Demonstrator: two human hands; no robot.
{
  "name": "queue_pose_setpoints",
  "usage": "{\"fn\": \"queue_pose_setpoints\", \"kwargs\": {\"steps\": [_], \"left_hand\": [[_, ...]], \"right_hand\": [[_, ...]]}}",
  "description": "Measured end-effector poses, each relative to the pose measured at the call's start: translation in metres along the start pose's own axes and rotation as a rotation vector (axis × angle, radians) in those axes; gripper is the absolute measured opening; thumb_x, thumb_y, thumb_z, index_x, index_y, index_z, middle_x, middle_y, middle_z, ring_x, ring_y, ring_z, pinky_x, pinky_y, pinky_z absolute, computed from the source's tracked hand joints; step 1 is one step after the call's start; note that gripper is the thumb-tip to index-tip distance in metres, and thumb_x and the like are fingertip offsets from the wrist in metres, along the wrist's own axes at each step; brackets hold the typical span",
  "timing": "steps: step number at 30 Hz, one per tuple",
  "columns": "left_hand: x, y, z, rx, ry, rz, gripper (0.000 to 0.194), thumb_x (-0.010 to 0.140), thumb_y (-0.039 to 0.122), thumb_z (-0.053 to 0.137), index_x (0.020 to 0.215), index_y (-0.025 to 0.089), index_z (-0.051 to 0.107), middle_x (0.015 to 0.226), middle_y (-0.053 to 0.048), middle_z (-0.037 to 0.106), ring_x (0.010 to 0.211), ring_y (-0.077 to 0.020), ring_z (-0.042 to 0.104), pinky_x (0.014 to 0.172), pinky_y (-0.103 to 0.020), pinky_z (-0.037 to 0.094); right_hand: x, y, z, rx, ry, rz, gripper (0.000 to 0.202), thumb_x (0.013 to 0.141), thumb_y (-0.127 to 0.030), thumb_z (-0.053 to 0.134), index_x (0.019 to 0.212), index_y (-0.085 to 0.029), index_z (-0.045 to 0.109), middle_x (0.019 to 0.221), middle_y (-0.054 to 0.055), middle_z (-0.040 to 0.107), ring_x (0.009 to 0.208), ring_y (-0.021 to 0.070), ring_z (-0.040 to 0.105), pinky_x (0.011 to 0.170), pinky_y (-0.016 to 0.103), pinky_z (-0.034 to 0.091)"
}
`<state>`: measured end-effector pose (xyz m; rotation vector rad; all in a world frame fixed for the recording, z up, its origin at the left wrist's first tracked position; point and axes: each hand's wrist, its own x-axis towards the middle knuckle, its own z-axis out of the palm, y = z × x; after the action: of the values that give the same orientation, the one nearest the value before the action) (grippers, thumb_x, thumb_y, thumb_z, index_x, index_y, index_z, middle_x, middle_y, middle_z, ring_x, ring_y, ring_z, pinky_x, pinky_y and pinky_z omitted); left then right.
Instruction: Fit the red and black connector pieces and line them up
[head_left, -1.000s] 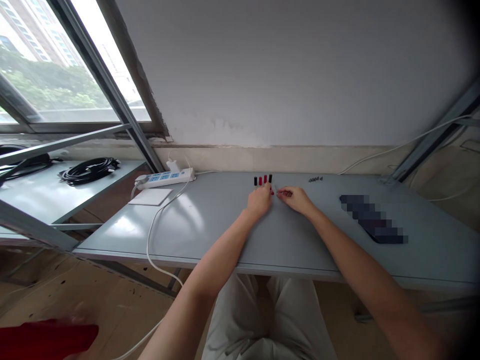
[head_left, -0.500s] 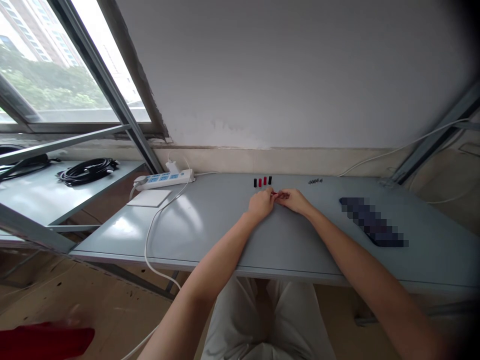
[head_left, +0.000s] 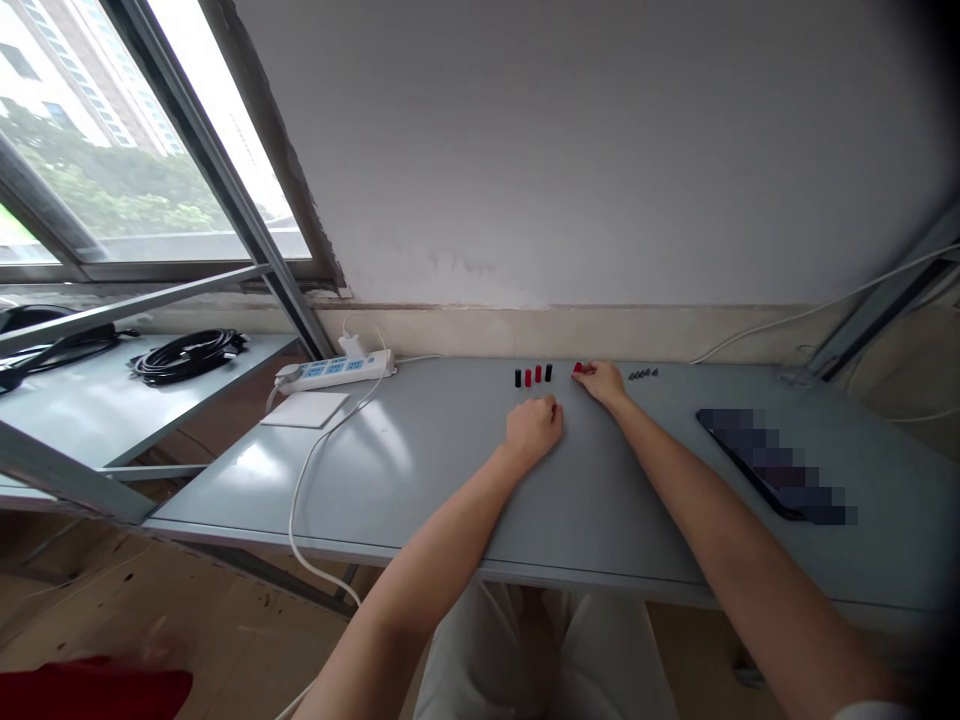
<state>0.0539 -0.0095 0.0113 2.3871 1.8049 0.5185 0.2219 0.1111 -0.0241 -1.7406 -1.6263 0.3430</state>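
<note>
My right hand (head_left: 602,381) pinches a small red piece (head_left: 577,369) near the back of the table, right of a short row of small cylinders. That row has a black cylinder (head_left: 517,378) at the left, two red cylinders (head_left: 528,377) in the middle and another black cylinder (head_left: 548,372) at the right, all upright. My left hand (head_left: 534,426) rests on the table in front of the row, its fingers curled closed. Whatever they hold, if anything, is hidden. Just right of my right hand lie several small dark metal bits (head_left: 643,375), too small to name.
A dark flat object (head_left: 772,465), partly pixelated, lies on the right of the table. At the left stand a white power strip (head_left: 337,370) and a flat white square (head_left: 306,409). A white cable (head_left: 300,480) crosses the front edge. Coiled black cables (head_left: 187,355) lie on the neighbouring table.
My hands, together before over a red piece, have come apart. The right hand has moved right and back with a red piece; the left has stayed in front of the row.
</note>
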Motion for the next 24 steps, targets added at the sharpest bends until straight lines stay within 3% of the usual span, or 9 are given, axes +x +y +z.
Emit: {"fn": "queue_pose_setpoints", "kwargs": {"steps": [24], "left_hand": [[-0.003, 0.005, 0.000, -0.013, 0.032, 0.084, 0.028, 0.083, 0.030, 0.029, 0.080, 0.017, 0.054, 0.074, -0.006, 0.059, 0.063, -0.0166, 0.054, 0.055, -0.027, 0.036]], "right_hand": [[0.014, 0.006, 0.001, -0.144, -0.021, 0.040, 0.018, 0.066, -0.026, 0.060, 0.078, -0.014, 0.064, 0.081, 0.010, 0.065, 0.074, 0.0187, 0.059, 0.065, 0.026, 0.042]]}}
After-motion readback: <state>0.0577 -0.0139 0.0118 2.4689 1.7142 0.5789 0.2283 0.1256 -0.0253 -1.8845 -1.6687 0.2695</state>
